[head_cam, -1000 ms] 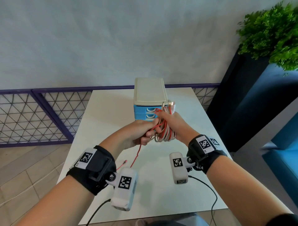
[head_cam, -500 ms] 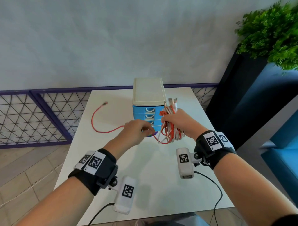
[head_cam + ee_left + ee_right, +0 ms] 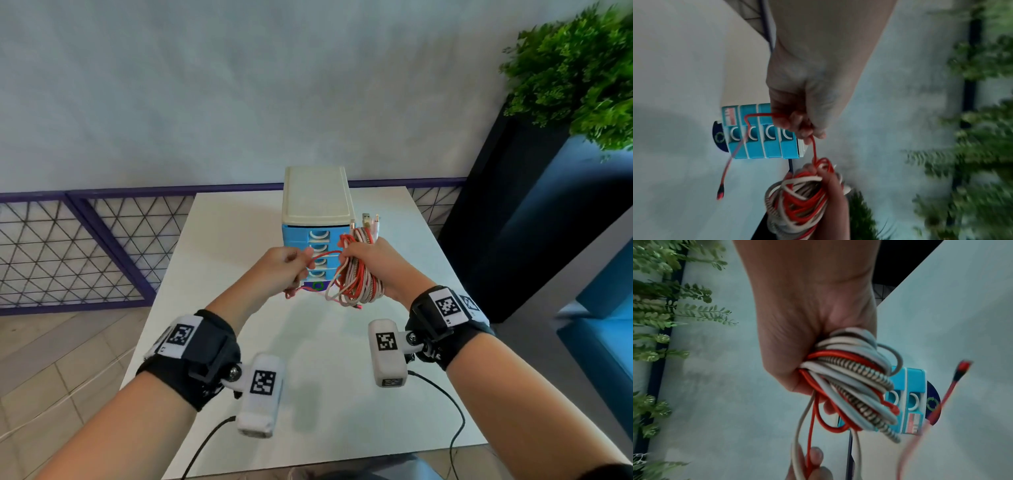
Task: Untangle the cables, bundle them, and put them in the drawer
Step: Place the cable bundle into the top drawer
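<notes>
My right hand grips a coiled bundle of red, white and braided cables above the table, in front of the small drawer unit. The same bundle fills the right wrist view. My left hand pinches the loose end of the red cable, which runs taut across to the bundle. Its red plug dangles free below my left hand. The drawer unit has a cream top and several blue drawers, all closed.
The white table carries the drawer unit near its far edge. A purple metal fence stands to the left and behind. A dark planter with a green plant is at the right, a blue seat beside it.
The red cable's long loose loop, lying out on the table to the left half a second ago, has been drawn in. My left hand now holds it close to the bundle. Both hands rose slightly.
</notes>
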`<state>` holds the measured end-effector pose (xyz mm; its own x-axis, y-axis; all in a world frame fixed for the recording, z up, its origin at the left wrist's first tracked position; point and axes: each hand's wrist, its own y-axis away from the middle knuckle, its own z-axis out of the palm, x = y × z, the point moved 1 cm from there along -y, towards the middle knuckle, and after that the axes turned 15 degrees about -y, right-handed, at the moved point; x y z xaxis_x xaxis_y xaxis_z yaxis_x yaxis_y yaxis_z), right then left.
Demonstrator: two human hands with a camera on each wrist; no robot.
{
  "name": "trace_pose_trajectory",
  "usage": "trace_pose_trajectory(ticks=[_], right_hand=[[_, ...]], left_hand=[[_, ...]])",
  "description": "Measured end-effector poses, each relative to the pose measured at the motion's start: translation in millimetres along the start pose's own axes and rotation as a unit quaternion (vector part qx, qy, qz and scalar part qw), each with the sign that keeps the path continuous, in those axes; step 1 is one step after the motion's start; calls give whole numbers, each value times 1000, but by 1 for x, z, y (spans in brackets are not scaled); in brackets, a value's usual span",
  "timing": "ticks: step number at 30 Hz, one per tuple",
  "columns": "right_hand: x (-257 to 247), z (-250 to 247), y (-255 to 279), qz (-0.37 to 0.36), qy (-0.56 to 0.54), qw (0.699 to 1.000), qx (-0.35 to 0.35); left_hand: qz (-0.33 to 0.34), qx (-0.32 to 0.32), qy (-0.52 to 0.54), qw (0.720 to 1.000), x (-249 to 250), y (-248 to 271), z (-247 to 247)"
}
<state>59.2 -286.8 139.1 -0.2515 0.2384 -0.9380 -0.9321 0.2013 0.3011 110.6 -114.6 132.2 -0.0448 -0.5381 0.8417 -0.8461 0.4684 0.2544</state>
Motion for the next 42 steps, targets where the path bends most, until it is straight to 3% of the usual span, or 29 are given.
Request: trace_pose_trajectory(ticks=[3,7,9,13,19,21,26,31,34,36,37,39,41,42], right_hand=[[1,0,-4,-19,64,997,39],[1,-3,-9,-44,125,988,79],[1,-6,-8,-41,112,990,75],[6,1,-7,-18,20,999,18],[9,15,-2,60,-72,980,-174],[9,15,0,56,-99,975,-192],[7,12,-3,-18,-32,999,-32],[-3,-7,-11,-79,-80,982,151],[-8,-15,-13,-76,-89,978,172],[-12,-15,-11,-63,-89,984,140],[-14,-14,-9,-52,-78,989,113],[-16,-13,-5,-23,-6,999,49],[-15,-11,-3,-2,90,996,-4],[-14,-8,-2,0,119,993,-18]], left_hand=[[-94,-115,157,976,2,5,-2],[-91,-231,222,943,4,17,-3],[-52,-217,224,949,4,19,-4],[12,-128,179,975,13,18,9],[46,-76,31,996,26,15,18],[43,-82,6,996,25,15,18],[-14,-152,31,988,24,19,15],[-25,-316,53,947,3,29,-1],[23,-388,-95,916,-14,30,-1],[40,-361,-271,891,-16,27,0],[48,-314,-350,882,-15,23,0],[64,-146,-454,877,-11,14,1],[78,34,-432,898,-8,7,1],[98,87,-393,910,-7,4,0]])
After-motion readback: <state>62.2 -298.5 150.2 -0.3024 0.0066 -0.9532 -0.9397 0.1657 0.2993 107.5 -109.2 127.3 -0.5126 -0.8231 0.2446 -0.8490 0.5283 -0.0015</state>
